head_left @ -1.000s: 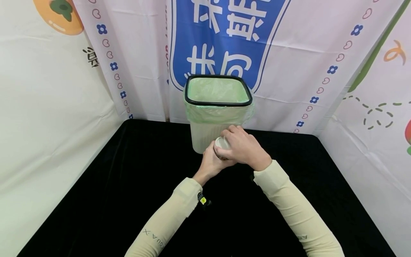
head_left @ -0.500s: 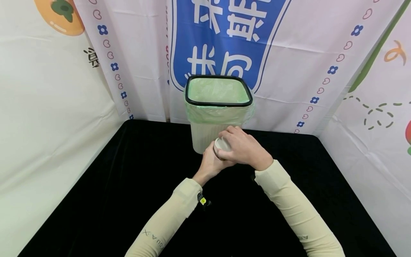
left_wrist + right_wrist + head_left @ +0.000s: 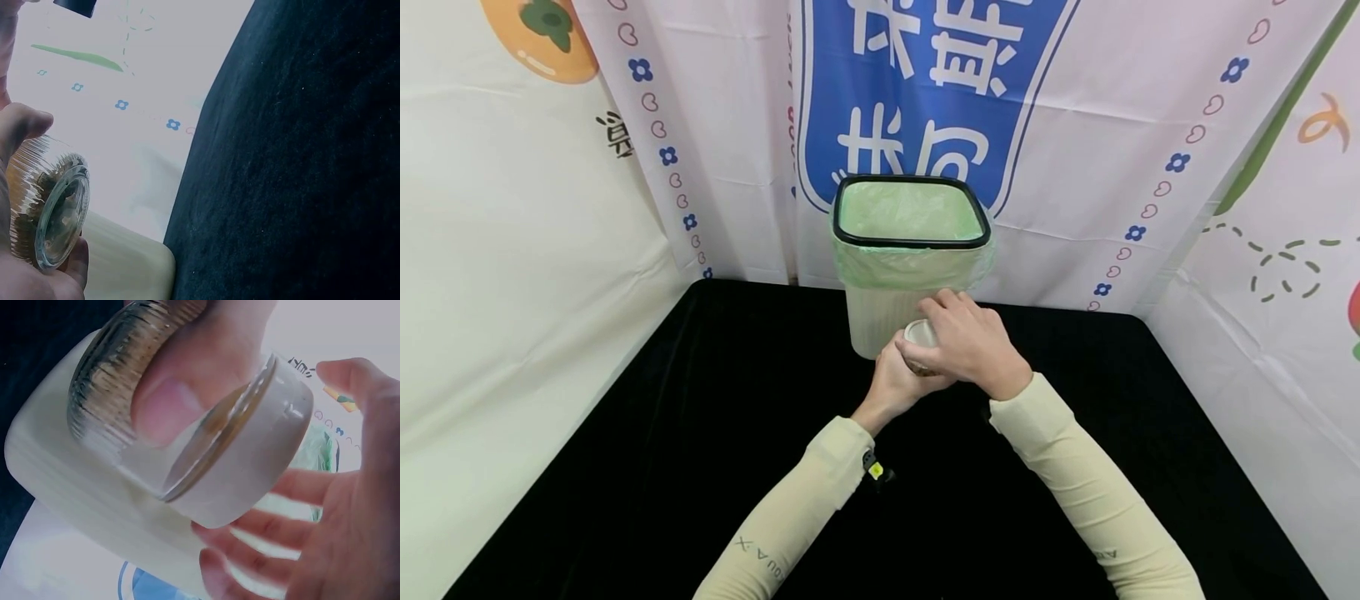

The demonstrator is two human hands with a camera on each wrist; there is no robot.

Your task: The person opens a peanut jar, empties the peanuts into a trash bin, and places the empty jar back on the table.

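A ribbed, clear glass jar (image 3: 103, 394) with brownish contents is tilted between my hands, in front of the bin. My left hand (image 3: 895, 375) grips its body, thumb along the side; in the left wrist view the round glass base (image 3: 62, 215) faces outward. At the jar's mouth is a white lid (image 3: 256, 453). My right hand (image 3: 970, 343) reaches over the lid, its fingers curving round the edge. From the right wrist, the right thumb (image 3: 347, 372) appears apart from the lid and several fingertips lie by its lower rim. Whether the lid is loose, I cannot tell.
A pale waste bin (image 3: 868, 321) with a black rim (image 3: 910, 243) and green liner bag (image 3: 917, 268) stands just behind the hands. Black cloth (image 3: 760, 433) covers the table. Printed white fabric (image 3: 1075, 167) walls the back and sides.
My right hand has turned a little on the lid, its fingers shifting and more of the lid's top showing. My left hand and the jar stay almost in place.
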